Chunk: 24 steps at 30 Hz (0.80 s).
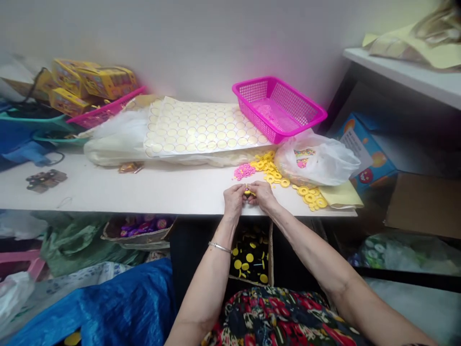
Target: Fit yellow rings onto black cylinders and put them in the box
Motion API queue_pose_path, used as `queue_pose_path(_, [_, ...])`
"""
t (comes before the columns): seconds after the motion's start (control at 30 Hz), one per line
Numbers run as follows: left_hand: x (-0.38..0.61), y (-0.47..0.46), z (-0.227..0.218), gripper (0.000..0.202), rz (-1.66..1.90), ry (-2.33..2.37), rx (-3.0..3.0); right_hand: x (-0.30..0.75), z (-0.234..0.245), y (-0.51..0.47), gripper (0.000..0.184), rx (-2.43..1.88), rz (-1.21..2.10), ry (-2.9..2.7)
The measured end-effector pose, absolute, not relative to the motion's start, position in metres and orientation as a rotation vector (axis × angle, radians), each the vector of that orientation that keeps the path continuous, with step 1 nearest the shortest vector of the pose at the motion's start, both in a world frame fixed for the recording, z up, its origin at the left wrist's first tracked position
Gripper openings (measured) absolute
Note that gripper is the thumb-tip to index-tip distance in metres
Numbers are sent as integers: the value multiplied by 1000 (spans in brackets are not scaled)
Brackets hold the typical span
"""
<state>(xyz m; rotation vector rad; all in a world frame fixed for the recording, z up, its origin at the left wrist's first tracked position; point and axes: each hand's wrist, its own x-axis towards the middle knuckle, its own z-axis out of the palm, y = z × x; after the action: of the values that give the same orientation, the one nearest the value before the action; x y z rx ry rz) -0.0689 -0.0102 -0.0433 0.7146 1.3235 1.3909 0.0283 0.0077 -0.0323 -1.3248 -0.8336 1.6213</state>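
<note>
At the front edge of the white table, my left hand (235,198) and my right hand (262,194) meet, both closed on one small black and yellow round piece (248,193). Fingers cover most of it. Just beyond the hands lies a small heap of pink pieces (244,171). Beside it on the right, yellow ring-shaped pieces (273,169) spread in a trail along the table. Below the table edge, between my forearms, a cardboard box (271,254) holds many black pieces with yellow round faces (250,258).
A pink mesh basket (281,129) rests at the back, by sheets of round stickers (201,127). On the right sits a white plastic bag (324,161) with colourful bits. Yellow boxes (108,81) fill a basket at the left. A box of purple pieces (140,235) stands below.
</note>
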Motion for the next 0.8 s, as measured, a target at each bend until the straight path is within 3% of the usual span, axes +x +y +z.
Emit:
queue_pose_path(0.2, [-77,-25,-39,56,1233,1107,1009,38,-27,-1,13,-1259,1656,-844])
queue_pose_path(0.53, [-66,-105,-25,29,1353,1184,1458,104,-28,-92,43,-745,1971,-976])
queue_pose_path(0.67, [-55,-164,-31,25,1305,1269,1746,114,-41,-151,45,-809,2079,-880])
queue_pose_path(0.8, [-50,-203,-44,21,1205,1149,2141,119,-52,-191,34,-921,2089,-915])
